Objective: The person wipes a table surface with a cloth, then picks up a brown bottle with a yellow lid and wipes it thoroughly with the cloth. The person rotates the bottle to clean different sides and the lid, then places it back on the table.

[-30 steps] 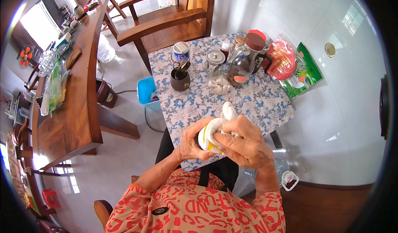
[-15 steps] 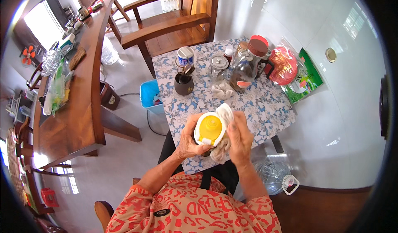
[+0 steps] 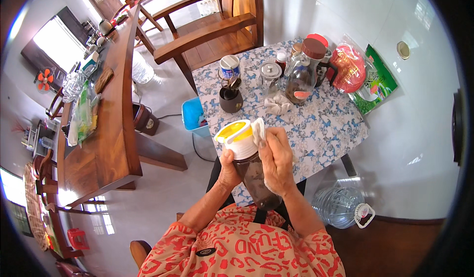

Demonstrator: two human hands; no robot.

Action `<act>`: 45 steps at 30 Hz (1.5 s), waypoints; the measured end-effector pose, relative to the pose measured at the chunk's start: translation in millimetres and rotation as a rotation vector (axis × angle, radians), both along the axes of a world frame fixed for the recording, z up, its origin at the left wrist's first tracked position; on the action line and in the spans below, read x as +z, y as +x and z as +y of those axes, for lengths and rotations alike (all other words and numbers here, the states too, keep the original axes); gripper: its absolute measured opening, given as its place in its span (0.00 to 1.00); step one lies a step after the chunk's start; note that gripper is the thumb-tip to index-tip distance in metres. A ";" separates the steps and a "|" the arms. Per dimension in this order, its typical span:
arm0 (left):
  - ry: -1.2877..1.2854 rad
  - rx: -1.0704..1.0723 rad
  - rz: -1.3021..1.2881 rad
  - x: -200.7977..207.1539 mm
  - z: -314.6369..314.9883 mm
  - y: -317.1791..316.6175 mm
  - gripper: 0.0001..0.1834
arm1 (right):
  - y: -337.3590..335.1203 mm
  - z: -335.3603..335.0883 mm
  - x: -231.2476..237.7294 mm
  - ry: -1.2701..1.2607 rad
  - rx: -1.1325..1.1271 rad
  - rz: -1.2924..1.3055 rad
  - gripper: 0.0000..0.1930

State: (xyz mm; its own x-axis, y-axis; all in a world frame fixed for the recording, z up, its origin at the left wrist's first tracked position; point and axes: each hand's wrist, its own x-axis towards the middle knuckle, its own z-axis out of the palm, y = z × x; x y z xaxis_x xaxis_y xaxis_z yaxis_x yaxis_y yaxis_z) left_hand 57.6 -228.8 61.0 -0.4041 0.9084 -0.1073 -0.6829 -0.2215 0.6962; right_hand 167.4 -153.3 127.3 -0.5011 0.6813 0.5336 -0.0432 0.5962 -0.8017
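Over the near part of the small table, I hold a drinking bottle (image 3: 253,177) with a dark see-through body. Its white screw lid (image 3: 242,147) has a yellow top. My left hand (image 3: 229,172) is closed round the bottle just below the lid. Pinched in my right hand (image 3: 277,162) is a white cloth (image 3: 258,130), pressed against the lid's right side. The bottle tilts, lid up and to the left, its base toward my lap. Part of the cloth is hidden behind my right fingers.
On the patterned table (image 3: 326,124) stand a dark cup with spoons (image 3: 230,102), a can (image 3: 229,68), a glass jar (image 3: 270,78), a brown-lidded jug (image 3: 301,79) and a crumpled cloth (image 3: 278,105). A blue bin (image 3: 193,113) and large water bottle (image 3: 338,207) flank it.
The bottle has tipped, so its side and dark body now show instead of mostly the lid's top. My right hand keeps the cloth at the lid's right side. The view has shifted slightly.
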 end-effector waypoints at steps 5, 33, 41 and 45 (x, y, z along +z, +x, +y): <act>0.016 0.037 0.021 -1.2 0.8 -0.1 0.49 | -0.5 2.9 0.0 0.191 -0.006 0.000 0.17; -0.021 0.059 -0.065 7.0 6.3 -5.9 0.43 | 19.1 -10.4 -15.3 0.526 -0.004 -0.141 0.23; -0.008 -0.027 -0.114 17.6 8.2 0.7 0.44 | 13.9 0.4 -10.8 0.229 0.000 0.012 0.20; -0.022 -0.083 -0.085 15.4 5.1 1.1 0.45 | 5.2 8.4 -12.4 0.119 -0.050 0.058 0.20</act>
State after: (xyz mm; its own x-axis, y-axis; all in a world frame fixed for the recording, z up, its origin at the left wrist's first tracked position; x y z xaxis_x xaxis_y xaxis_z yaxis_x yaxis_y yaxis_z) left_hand 58.7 -223.7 76.4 -0.3161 0.9355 -0.1578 -0.7548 -0.1472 0.6392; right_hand 172.7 -144.8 115.0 -0.4341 0.6350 0.6390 -0.0553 0.6892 -0.7225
